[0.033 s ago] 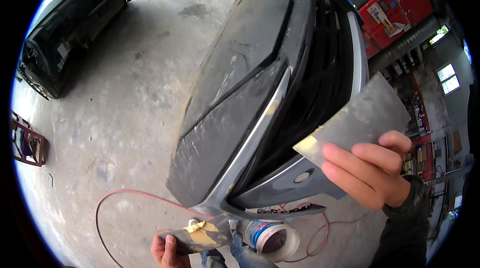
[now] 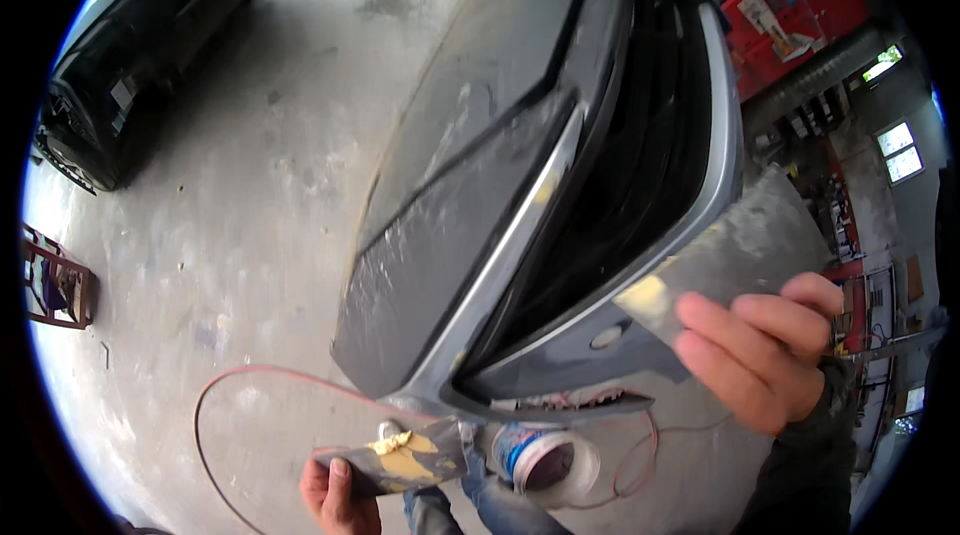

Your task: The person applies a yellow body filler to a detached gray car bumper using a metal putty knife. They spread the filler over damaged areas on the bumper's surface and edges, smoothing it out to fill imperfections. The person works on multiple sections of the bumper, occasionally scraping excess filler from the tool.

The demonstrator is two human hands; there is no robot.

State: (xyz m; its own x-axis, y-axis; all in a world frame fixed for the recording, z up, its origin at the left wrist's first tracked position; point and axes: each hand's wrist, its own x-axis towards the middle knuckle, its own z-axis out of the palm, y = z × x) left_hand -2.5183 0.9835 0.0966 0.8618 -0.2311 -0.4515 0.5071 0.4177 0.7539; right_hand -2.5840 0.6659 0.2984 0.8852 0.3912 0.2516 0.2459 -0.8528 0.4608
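Note:
My left hand (image 2: pixel 340 495) grips a dark flat board (image 2: pixel 370 467) at the bottom, with pale yellow paste (image 2: pixel 410 455) spread and heaped on it. My right hand (image 2: pixel 755 355) holds a grey rectangular spreader (image 2: pixel 745 245) by its lower edge; its lower left corner carries yellow paste (image 2: pixel 645 295). Behind the spreader stands a grey car bumper (image 2: pixel 430 245) with a dark slatted grille (image 2: pixel 630 175) and a silver-grey trim strip (image 2: pixel 545 180) bearing small yellowish patches. The spreader is held in front of its right part; whether they touch I cannot tell.
A dark bumper-like part (image 2: pixel 120 85) lies at upper left, a reddish wooden crate (image 2: pixel 55 285) at far left. A red hose (image 2: pixel 250 370) loops on the concrete floor around a plastic bucket (image 2: pixel 520 445) near my jeans-clad legs (image 2: pixel 500 505). A red cabinet (image 2: pixel 800 15) and cluttered shelving stand at right.
My right hand and the spreader have moved slightly right and down and look more blurred. The view of the bumper has shifted a little.

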